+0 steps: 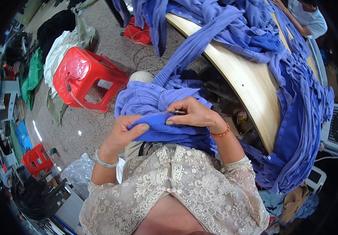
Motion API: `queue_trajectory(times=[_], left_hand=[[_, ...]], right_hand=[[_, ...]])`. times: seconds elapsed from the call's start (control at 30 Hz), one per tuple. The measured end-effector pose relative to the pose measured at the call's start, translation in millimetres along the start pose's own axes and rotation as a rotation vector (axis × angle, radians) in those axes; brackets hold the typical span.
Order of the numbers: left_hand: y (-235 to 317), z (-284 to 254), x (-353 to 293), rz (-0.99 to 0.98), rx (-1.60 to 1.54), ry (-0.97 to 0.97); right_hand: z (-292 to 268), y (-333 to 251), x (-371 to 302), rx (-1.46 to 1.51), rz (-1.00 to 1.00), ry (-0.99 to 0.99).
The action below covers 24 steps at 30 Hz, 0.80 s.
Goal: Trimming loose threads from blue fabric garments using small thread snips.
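A long blue-violet garment cloth (141, 94) with metal eyelets along one band lies heaped over my lap. My left hand (122, 132) pinches a fold of it between thumb and fingers. Opposite, my right hand (195, 113) is closed on the same fold, thumb in front. A small shiny metal piece (179, 112) shows at the right fingertips; most of it is hidden, so its kind is unclear. The fold (155, 118) is stretched between both hands, darker blue on its near part. One strip of the cloth runs up to the table.
A curved wooden table (247, 78) at the right carries more blue-violet cloth, draping over its edge. A person (306, 19) is beyond it. At the left stand a red plastic stool (75, 70) and a smaller red stool (37, 158), near clear plastic (77, 170).
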<state>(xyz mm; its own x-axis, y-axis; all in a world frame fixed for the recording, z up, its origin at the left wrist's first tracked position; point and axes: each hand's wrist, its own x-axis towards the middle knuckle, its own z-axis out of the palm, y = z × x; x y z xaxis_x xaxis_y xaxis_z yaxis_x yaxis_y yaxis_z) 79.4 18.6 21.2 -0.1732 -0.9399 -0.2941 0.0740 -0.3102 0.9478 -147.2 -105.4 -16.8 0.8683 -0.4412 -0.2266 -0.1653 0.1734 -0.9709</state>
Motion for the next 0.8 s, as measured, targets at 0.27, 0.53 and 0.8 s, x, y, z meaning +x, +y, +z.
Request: queue_trajectory(times=[0.27,0.53,0.8], left_hand=[[-33,-25,-19,-0.099,0.035,0.148],[-24,-21,-20,0.01,-0.111,0.061],[-33,-25,-16,0.034,-0.109,0.016]], right_hand=[[-1,-5,-6,0.152,0.146,0.001],[5,-14,-5,0.155,0.062,0.084],[8,-12,-2,0.19,-0.003,0.126]])
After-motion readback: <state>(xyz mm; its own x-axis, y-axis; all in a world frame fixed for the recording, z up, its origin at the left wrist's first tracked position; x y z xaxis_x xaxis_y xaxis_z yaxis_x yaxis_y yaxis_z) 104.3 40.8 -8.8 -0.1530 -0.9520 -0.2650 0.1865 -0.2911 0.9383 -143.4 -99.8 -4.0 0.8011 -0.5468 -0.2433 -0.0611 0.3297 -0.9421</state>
